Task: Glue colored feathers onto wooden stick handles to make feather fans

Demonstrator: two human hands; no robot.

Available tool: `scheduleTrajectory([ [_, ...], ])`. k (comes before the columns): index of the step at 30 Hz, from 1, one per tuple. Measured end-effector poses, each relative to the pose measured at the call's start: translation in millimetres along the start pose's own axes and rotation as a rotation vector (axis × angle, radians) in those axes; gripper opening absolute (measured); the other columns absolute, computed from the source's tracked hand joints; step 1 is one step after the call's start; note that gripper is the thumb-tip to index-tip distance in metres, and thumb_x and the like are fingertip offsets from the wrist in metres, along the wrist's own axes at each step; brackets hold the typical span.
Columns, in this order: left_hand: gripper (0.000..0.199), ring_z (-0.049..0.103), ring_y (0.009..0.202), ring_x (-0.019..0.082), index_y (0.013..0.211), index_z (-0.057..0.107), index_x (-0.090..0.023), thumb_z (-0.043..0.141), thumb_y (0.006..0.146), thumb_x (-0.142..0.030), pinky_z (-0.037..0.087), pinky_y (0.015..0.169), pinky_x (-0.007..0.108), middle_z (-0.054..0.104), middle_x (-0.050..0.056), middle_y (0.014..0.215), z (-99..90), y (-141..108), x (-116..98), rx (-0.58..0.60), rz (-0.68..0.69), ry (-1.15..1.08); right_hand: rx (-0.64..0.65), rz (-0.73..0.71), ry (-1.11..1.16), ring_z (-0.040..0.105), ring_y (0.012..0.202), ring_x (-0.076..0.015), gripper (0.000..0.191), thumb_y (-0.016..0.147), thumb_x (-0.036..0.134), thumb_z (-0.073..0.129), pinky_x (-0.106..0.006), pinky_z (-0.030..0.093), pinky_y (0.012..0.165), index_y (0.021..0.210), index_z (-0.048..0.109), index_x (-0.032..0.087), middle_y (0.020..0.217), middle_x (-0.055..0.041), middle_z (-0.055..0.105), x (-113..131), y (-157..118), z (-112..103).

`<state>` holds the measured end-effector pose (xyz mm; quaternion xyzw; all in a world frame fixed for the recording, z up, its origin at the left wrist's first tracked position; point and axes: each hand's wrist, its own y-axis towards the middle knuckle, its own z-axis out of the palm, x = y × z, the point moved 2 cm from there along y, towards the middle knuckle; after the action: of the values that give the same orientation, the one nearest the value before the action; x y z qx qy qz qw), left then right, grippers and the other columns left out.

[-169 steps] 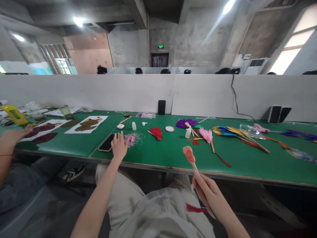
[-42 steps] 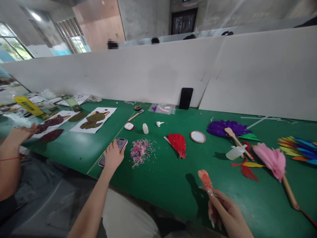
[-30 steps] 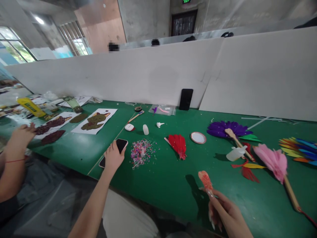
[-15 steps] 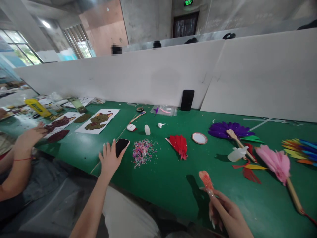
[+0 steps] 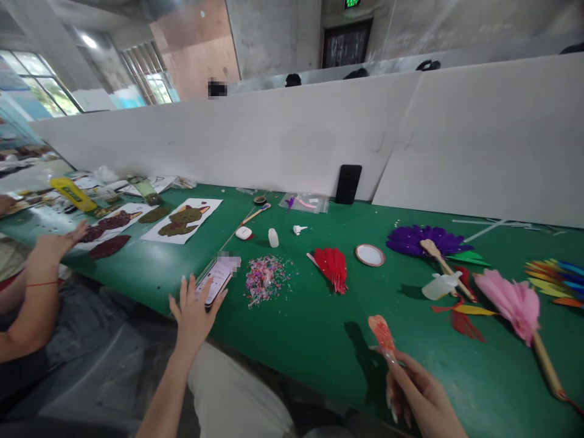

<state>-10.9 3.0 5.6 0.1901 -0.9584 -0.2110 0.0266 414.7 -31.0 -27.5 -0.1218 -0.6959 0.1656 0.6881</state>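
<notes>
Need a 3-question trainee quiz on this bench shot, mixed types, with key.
1. What is the right hand holding?
2. True or false: the red feather bundle lies between the pile of multicoloured bits and the round white dish.
3. Which is nearest the left hand?
A) smartphone with lit screen
B) purple feather fan
C) pink feather bundle

Key:
1. A stick with an orange-red broad end.
2. True.
3. A.

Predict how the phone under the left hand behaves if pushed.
The phone looks like a rigid slab, so it should move as one piece. Lying flat on the glossy green table, it would probably slide rather than tip. Pushed right, it could scatter the loose colored bits.
</notes>
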Motion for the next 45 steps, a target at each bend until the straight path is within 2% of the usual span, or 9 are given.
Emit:
scheduleTrajectory([
  [7, 0.039, 0.016, 0.137, 0.036, 0.123, 0.057, -0.022, 0.041, 0.090, -0.037, 0.017, 0.101, 0.065, 0.027, 0.018, 0.147, 3.8, 0.1, 1.9, 0.068, -0.033, -0.042, -0.009, -0.001, 0.005, 0.046, 0.038, -0.0084, 0.058, 0.080, 0.059, 0.052, -0.017, 0.031, 0.035, 0.116, 0.046, 0.013, 0.049, 0.0065, 0.050, 1.6, -1.3, 1.4],
  [22, 0.051, 0.015, 0.137, 0.034, 0.132, 0.046, -0.013, 0.035, 0.091, -0.041, 0.017, 0.104, 0.060, 0.026, 0.021, 0.146, 3.7, -0.7, 5.3, 0.032, -0.069, -0.120, -0.056, -0.010, 0.029, 0.043, 0.038, -0.0076, 0.054, 0.077, 0.059, 0.054, -0.017, 0.029, 0.034, 0.106, 0.054, 0.013, 0.048, 0.0061, 0.050, 12.0, -4.7, 5.7],
  [25, 0.051, 0.016, 0.137, 0.034, 0.128, 0.049, -0.011, 0.036, 0.090, -0.043, 0.016, 0.105, 0.059, 0.031, 0.022, 0.144, -8.1, -0.7, -6.9, -0.064, -0.070, -0.179, -0.040, -0.021, 0.069, 0.041, 0.036, -0.0072, 0.053, 0.075, 0.060, 0.056, -0.018, 0.030, 0.035, 0.099, 0.056, 0.013, 0.044, 0.0069, 0.048, 16.6, -4.7, 11.5],
  [27, 0.050, 0.019, 0.137, 0.032, 0.123, 0.052, -0.011, 0.038, 0.088, -0.044, 0.016, 0.107, 0.055, 0.038, 0.020, 0.139, -21.2, -5.3, -26.8, -0.153, -0.029, -0.294, -0.008, -0.026, 0.098, 0.040, 0.034, -0.0069, 0.050, 0.076, 0.060, 0.055, -0.018, 0.029, 0.035, 0.095, 0.057, 0.014, 0.042, 0.0077, 0.045, 18.0, -4.2, 19.1],
  [29, 0.044, 0.036, 0.129, 0.027, 0.118, 0.055, -0.016, 0.041, 0.087, -0.043, 0.027, 0.107, 0.046, 0.052, 0.016, 0.127, -35.3, -16.1, -56.7, -0.177, 0.082, -0.515, 0.011, -0.013, 0.118, 0.038, 0.033, -0.0064, 0.048, 0.077, 0.061, 0.054, -0.017, 0.028, 0.034, 0.090, 0.057, 0.016, 0.042, 0.0081, 0.044, 17.1, -3.1, 29.6],
  [32, 0.033, 0.051, 0.115, 0.024, 0.111, 0.059, -0.024, 0.043, 0.086, -0.039, 0.039, 0.100, 0.040, 0.060, 0.009, 0.114, -53.4, -41.3, -111.3, 0.011, 0.214, -0.792, 0.015, 0.006, 0.137, 0.036, 0.031, -0.0058, 0.047, 0.074, 0.063, 0.055, -0.017, 0.025, 0.033, 0.080, 0.057, 0.017, 0.041, 0.0087, 0.041, 14.8, -0.9, 47.6],
  [37, 0.040, 0.059, 0.095, 0.023, 0.120, 0.056, -0.022, 0.049, 0.084, -0.038, 0.048, 0.085, 0.034, 0.065, 0.011, 0.101, -72.8, -73.4, -185.8, 0.473, 0.315, -1.060, 0.058, -0.098, 0.095, 0.034, 0.036, -0.0046, 0.056, 0.067, 0.071, 0.055, -0.016, 0.025, 0.036, 0.078, 0.057, 0.016, 0.045, 0.0086, 0.038, 24.4, -1.2, 64.5],
  [41, 0.046, 0.062, 0.076, 0.020, 0.119, 0.055, -0.018, 0.050, 0.082, -0.045, 0.049, 0.076, 0.031, 0.068, 0.009, 0.086, -74.3, -71.0, -206.9, 0.666, 0.288, -1.117, 0.120, -0.106, 0.022, 0.034, 0.035, -0.0054, 0.063, 0.067, 0.075, 0.049, -0.017, 0.026, 0.035, 0.083, 0.057, 0.015, 0.044, 0.0082, 0.039, 38.2, -5.4, 60.7],
  [45, 0.044, 0.062, 0.084, 0.021, 0.113, 0.058, -0.019, 0.055, 0.079, -0.046, 0.049, 0.074, 0.028, 0.067, 0.010, 0.104, -72.9, -59.8, -210.4, 0.726, 0.269, -1.089, 0.213, -0.168, -0.013, 0.041, 0.040, -0.0064, 0.061, 0.068, 0.072, 0.053, -0.018, 0.033, 0.040, 0.088, 0.058, 0.014, 0.055, 0.0036, 0.047, 40.7, -6.2, 56.6],
])
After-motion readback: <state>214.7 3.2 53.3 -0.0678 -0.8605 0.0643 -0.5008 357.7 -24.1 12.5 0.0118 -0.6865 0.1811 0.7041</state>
